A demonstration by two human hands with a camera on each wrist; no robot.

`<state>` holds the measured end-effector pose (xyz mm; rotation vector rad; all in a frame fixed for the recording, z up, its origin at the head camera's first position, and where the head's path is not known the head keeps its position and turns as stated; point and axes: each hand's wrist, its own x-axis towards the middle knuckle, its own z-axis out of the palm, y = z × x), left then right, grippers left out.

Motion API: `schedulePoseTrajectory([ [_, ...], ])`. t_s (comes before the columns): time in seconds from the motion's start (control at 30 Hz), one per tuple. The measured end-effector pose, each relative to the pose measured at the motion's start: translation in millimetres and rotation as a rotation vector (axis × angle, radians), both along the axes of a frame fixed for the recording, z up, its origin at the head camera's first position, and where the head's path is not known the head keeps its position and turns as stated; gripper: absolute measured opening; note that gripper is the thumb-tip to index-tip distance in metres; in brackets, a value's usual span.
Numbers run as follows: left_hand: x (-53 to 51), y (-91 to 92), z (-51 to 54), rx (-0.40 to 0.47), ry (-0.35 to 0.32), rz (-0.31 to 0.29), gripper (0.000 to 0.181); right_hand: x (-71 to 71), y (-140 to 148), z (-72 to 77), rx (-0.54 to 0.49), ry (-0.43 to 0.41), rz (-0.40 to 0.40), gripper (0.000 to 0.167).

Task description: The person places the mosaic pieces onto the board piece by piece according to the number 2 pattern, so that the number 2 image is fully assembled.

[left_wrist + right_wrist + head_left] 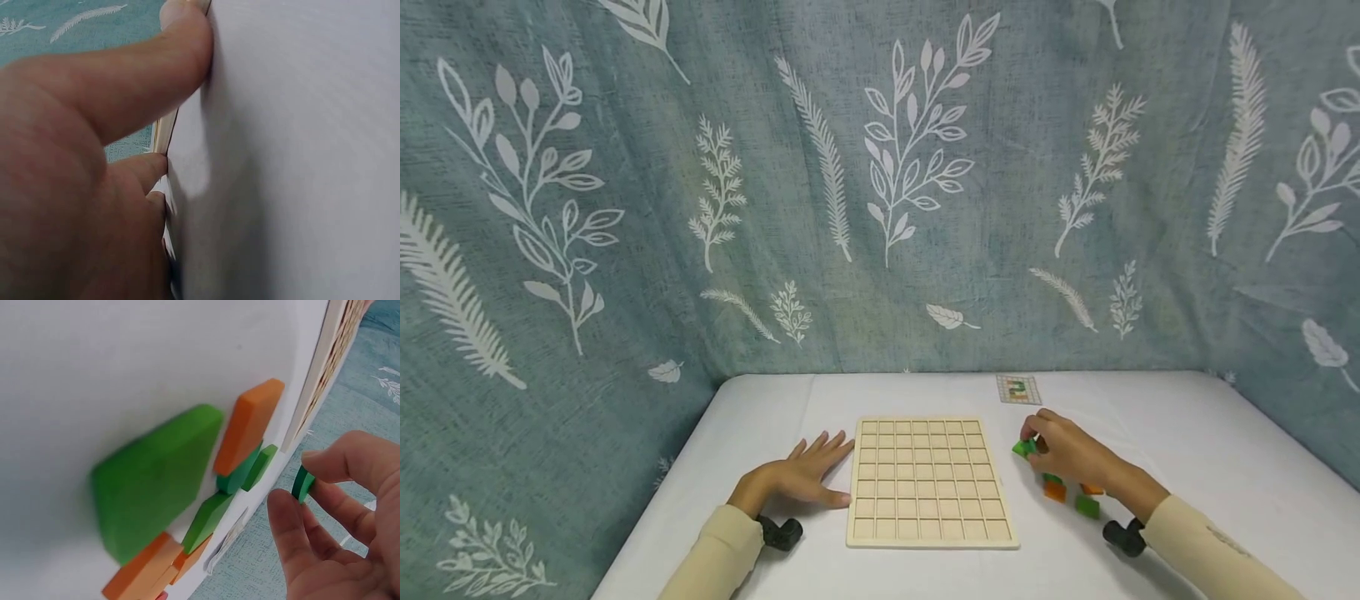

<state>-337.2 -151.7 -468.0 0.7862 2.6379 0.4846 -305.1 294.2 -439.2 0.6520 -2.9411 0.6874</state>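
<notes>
A pale wooden grid board [928,481] lies flat on the white table. The left hand [805,477] rests at its left edge, fingers spread, the thumb against the frame; in the left wrist view the thumb [156,69] touches the board's edge [164,130]. Right of the board, the right hand [1063,450] pinches a small green piece [302,484] between thumb and fingers, above the table. Below and beside that hand lie green pieces [1087,505] and orange pieces [1055,491], partly hidden by it in the head view.
A small printed card [1018,389] with a coloured pattern lies behind the right hand, near the table's back edge. A blue-green curtain [850,208] with white leaf prints hangs behind the white table [820,567]. Dark wrist cameras sit under both wrists.
</notes>
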Motion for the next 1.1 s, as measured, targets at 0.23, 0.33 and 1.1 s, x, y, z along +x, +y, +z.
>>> schedulePoseTrajectory([
  [0.23,-0.7,-0.2,0.5,0.009,0.002,0.001,0.101,-2.9,-2.2,1.7,-0.035,0.019,0.053,0.023],
  [0.33,-1.1,0.8,1.1,0.011,0.003,0.002,0.101,-4.2,-3.5,0.4,-0.04,0.032,0.071,0.023],
  [1.1,3.8,-1.0,3.5,-0.006,0.001,0.004,0.101,-10.6,-25.3,1.6,-0.126,-0.04,0.035,0.018],
])
